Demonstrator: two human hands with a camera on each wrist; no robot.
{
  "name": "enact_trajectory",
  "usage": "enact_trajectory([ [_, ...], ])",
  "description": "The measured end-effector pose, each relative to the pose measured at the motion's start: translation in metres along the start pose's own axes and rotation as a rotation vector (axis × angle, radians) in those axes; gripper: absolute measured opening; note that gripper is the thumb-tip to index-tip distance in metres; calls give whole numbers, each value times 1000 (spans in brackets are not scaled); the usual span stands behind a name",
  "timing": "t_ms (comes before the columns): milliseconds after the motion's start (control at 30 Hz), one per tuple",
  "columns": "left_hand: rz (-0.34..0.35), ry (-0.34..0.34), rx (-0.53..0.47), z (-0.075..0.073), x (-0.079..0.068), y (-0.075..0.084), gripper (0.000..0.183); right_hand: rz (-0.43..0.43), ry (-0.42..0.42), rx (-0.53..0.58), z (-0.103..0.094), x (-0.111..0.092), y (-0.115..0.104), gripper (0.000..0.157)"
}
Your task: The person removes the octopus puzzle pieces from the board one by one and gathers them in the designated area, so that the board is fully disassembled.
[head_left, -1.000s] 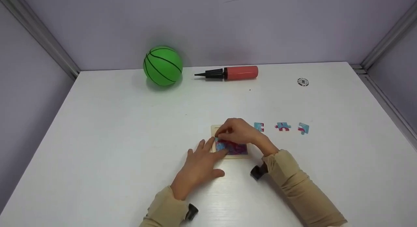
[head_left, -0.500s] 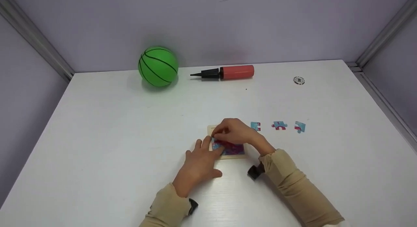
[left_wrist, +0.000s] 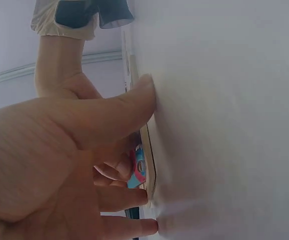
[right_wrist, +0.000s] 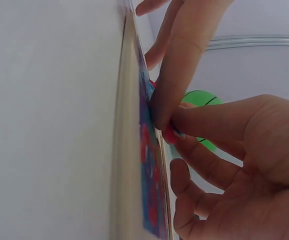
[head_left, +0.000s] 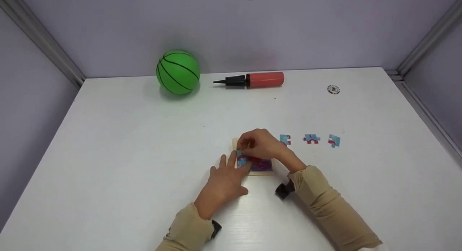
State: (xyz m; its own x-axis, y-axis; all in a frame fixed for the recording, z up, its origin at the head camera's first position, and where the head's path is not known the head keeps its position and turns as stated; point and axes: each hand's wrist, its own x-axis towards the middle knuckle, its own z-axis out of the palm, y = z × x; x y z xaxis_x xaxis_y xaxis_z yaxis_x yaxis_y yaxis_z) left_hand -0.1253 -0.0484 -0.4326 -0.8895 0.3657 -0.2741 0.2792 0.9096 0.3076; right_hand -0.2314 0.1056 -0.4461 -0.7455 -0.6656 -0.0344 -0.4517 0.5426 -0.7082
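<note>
A small jigsaw puzzle in a pale wooden tray (head_left: 261, 173) lies on the table under both hands. My left hand (head_left: 223, 180) is spread at its left side, index finger reaching over the puzzle picture and other fingertips at the tray's left edge. My right hand (head_left: 262, 144) arches over the upper part and pinches a red and blue puzzle piece (right_wrist: 171, 135) between thumb and fingers, close over the tray. Fingers hide much of this piece and the puzzle's upper part. To the right lie three loose puzzle pieces, the middle one (head_left: 311, 139) red and blue.
A green ball (head_left: 178, 73) and a hand pump (head_left: 265, 79) with a red barrel stand and lie along the back wall. A black and white poker chip (head_left: 333, 89) lies at the back right. Walls border the white table (head_left: 126, 142) at the back and sides.
My right hand shifts only slightly at the tray's upper left, its fingers rising a little, and more blue shows beneath them. The left hand stays nearly still; the loose pieces keep their places.
</note>
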Motion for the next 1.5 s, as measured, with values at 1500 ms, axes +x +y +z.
enact_trajectory([
  [1500, 79, -1, -36, 4, -13, -11, 70, 279, 98, 310, -59, -97, 63, 16],
])
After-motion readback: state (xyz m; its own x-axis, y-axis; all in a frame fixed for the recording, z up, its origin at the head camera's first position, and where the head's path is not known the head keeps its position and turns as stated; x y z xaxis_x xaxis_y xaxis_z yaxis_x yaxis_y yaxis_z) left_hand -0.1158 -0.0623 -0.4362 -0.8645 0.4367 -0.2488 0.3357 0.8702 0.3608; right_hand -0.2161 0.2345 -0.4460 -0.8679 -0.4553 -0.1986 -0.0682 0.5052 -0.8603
